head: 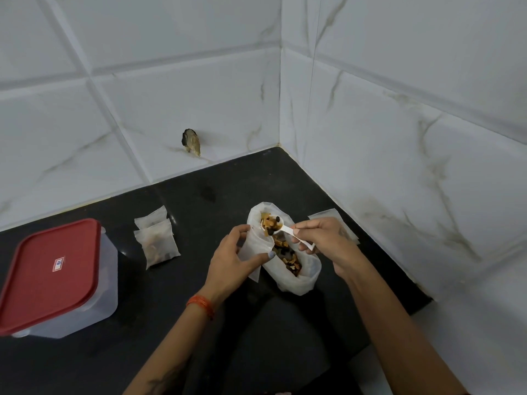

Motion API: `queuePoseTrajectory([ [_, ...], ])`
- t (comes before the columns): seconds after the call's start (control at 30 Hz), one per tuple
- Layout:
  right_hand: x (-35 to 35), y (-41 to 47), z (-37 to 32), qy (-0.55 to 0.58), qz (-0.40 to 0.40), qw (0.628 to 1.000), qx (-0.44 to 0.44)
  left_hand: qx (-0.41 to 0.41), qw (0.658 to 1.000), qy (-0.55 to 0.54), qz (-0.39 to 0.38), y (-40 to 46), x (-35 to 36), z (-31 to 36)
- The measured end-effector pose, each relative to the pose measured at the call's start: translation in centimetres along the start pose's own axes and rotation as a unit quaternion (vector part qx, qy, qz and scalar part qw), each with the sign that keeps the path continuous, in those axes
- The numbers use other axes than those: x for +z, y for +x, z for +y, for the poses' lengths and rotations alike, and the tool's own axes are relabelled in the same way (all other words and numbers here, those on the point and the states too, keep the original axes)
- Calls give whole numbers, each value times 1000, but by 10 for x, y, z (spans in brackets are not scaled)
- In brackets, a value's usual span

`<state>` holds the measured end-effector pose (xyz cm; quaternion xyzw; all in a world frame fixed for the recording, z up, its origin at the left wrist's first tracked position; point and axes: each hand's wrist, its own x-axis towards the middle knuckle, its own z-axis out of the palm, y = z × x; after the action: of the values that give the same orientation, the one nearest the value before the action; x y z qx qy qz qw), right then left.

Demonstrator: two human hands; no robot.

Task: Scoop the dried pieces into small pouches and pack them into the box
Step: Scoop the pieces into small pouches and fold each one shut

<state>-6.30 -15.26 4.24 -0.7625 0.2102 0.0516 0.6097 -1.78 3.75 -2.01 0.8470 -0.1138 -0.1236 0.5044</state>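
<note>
A person stood at a black counter point(176, 323) set into a corner of white marbled tile walls point(399, 138), seen from above through their own head camera.

The right hand point(322, 240) pinched the handle of a small white spoon point(285, 230) between thumb and fingers. The spoon's bowl was heaped with dried pieces point(271, 223), yellow, orange and dark, and it hung just above the far end of an open plastic bag point(296, 280). The bag lay on the counter near the middle, running from far left to near right, with more of the same pieces showing inside it.

The left hand point(233, 260) gripped a small white pouch point(252, 246), fingers curled round it, holding it against the bag's left side with its top right under the spoon. An orange band point(201, 305) circled the left wrist.

To the left, well apart from the bag, two filled pouches point(156, 240) lay on the counter, one partly overlapping the other. Farther left, at the frame's edge, sat a clear box point(105, 280) with a red lid point(48, 277) on top.

To the right of the right hand, near the right wall, lay a flat stack of empty pouches point(328, 216), partly hidden by the hand.

A rough dark hole point(191, 141) marked the far wall, just above the counter.
</note>
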Motion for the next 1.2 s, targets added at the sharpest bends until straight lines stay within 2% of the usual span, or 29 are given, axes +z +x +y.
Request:
queuePoseTrajectory([
  [0.07,4,-3,-3,-41,-12,999,-24,7,1000,-3,3,1,0,1],
  [0.13,7,-4,-1,-129,-2,989,-78,15,1000,2,6,3,0,1],
  [0.27,8,-5,-2,-309,20,934,-180,20,1000,16,1,4,1,1],
  [0.4,8,-10,-7,-350,26,910,-220,21,1000,11,2,3,3,3],
  [0.5,8,-12,-7,-384,59,885,-255,30,999,9,5,4,4,4],
  [0.6,8,-10,-3,-366,84,884,-279,33,999,0,6,4,3,6],
  [0.7,7,-6,1,-288,102,914,-267,29,999,-14,2,3,3,8],
  [0.87,3,-3,3,-87,74,981,-155,21,1000,-20,1,2,3,6],
  [0.97,2,-2,7,10,68,993,-91,9,1000,-23,1,2,3,4],
  [1.2,6,8,22,-17,98,994,-36,7,1000,5,-5,0,5,2],
])
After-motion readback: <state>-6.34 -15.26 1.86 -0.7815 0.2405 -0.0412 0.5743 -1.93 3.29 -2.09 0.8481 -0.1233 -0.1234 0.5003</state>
